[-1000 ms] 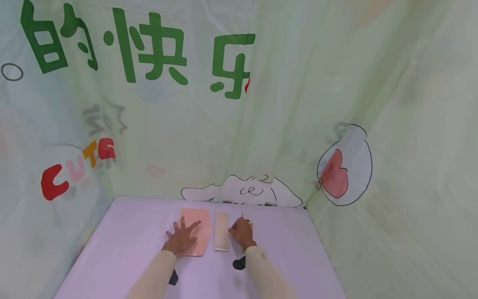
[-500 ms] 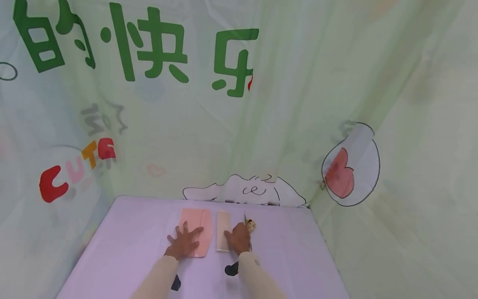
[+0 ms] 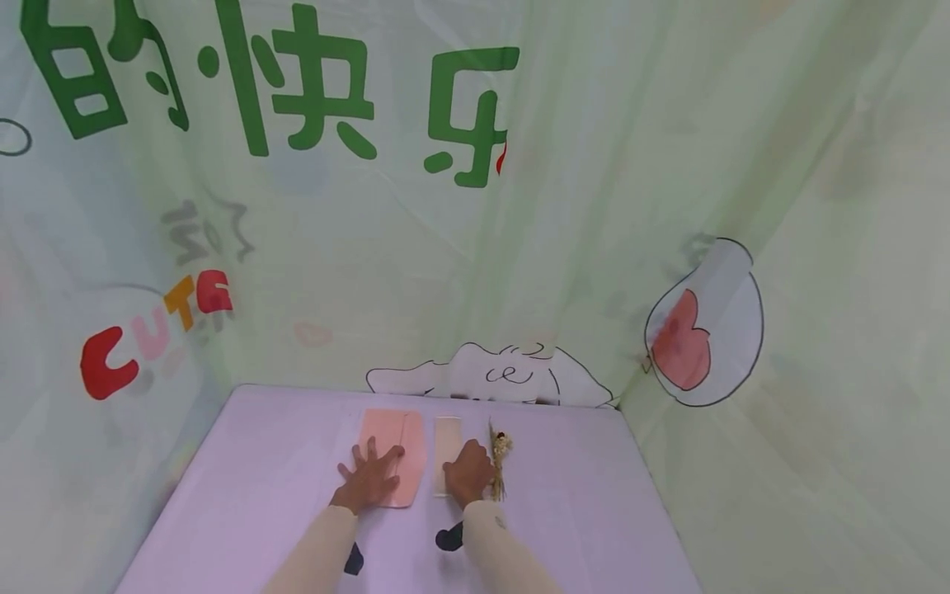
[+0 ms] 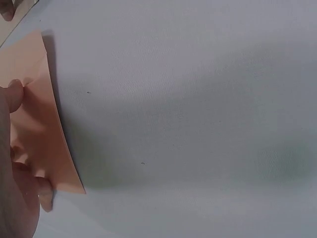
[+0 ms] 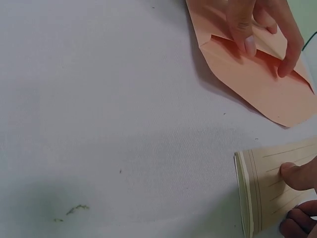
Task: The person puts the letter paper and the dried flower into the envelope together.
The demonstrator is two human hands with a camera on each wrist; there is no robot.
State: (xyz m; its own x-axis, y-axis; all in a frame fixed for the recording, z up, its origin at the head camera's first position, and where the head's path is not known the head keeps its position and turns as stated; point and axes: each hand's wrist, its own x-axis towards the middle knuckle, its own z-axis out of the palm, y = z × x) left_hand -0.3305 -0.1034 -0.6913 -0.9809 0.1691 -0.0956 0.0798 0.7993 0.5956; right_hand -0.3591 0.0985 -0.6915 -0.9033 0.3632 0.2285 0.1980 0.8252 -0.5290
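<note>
Cloth of pale green colour (image 3: 356, 272) hangs behind a table with flat lilac top (image 3: 579, 478), and at its left part one sees printed letters, of which the red C (image 3: 109, 363) is the lowest. Further right, a light cream sleeve (image 3: 315, 544) leads to the left hand (image 3: 369, 480), and a small dark object (image 3: 354, 561) shows beside this sleeve.

The left hand lies with its fingers spread wide upon a flat salmon-pink paper envelope (image 3: 413, 472). The envelope is on the table, directly under these fingers, and its upper part and right side are uncovered. In the left wrist view, one fingertip reaches beyond the border of the envelope; in the right wrist view, two fingertips touch the envelope near its creased edge.

Just right of the envelope, and apart from it, lies a narrow rectangular cream paper with thin lines (image 3: 448, 433), which has several layers. The right hand (image 3: 471, 474) is over its right side: the thumb rests on the lined face, while the other fingers are bent near the border. I cannot tell whether they go under the paper.

Below, a second dark object (image 3: 449, 539) is next to the right sleeve (image 3: 505, 544). Just right of the right hand, a small bunch of dried straw-coloured flowers (image 3: 501, 450) lies lengthwise on the table.
</note>
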